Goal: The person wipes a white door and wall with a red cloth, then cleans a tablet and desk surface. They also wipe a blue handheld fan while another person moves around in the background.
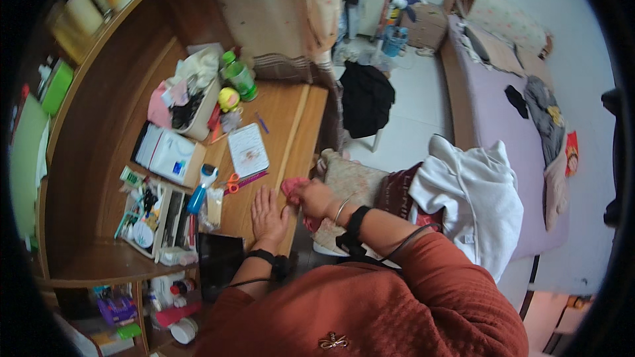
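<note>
My right hand [313, 198] is closed on a pink cloth [293, 186] at the front edge of the wooden desk [283, 131]; part of the cloth hangs below the edge. To its left, my left hand [269, 218] lies flat on the desk with its fingers apart and nothing in it. Orange-handled scissors [233, 183] and a purple strip [254, 178] lie just beyond my left hand. Farther back is a white rectangular tray or board [248, 150] with brownish marks. A blue pen [262, 123] lies near it.
A blue-and-white handheld item [202, 189], an organizer box [161, 218], books [171, 153], a full bin [203, 118] and a green bottle [240, 77] crowd the desk's left and back. A cushioned seat [352, 178] and a white garment [466, 198] are at the right.
</note>
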The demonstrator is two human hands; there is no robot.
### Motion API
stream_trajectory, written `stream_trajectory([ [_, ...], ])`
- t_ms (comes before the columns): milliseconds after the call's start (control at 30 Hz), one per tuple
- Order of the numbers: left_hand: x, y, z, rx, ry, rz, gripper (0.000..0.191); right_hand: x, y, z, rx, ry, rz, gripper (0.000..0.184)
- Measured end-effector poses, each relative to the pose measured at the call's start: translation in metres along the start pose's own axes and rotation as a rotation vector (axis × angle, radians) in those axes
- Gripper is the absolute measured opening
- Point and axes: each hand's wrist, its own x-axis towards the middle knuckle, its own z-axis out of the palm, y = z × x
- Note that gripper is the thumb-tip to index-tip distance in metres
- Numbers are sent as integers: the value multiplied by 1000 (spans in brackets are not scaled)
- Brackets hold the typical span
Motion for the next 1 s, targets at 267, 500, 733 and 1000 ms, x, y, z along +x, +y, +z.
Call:
stream_trajectory([
  [267, 1, 2, -5, -21, -17, -13, 71, 67, 49, -58, 12, 514, 186, 44],
  [500, 1, -2, 1, -5, -44, -26, 74, 112, 51, -53, -310, 264, 158, 47],
  [733, 1, -1, -1, -16, -70, -33, 75, 192, 74, -91, -354, 87, 231, 44],
  [1000, 4, 1, -7, -36, -42, -21, 73, 158, 73, -90, -327, 60, 213, 41],
])
